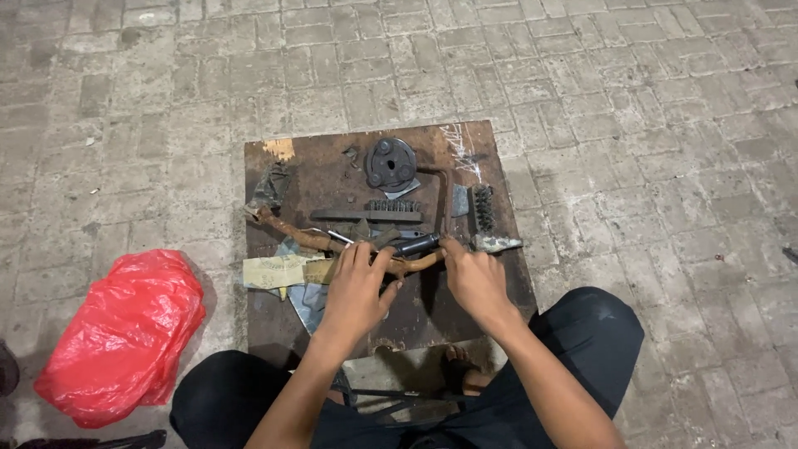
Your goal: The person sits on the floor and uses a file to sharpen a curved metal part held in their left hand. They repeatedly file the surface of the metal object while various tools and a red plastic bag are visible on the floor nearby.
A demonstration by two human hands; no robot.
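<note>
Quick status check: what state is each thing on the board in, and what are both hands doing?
left hand: gripping the rusty bent rod
right hand: pinching the rod's end
black round disc: lying flat, untouched
wire brush: lying loose
red plastic bag: crumpled on the paving, off the rusty board

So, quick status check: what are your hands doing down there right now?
Left hand gripping rusty curved bar. Right hand pinching its end. Black-handled tool lies touching the bar. Board cluttered, nothing blocking.
</note>
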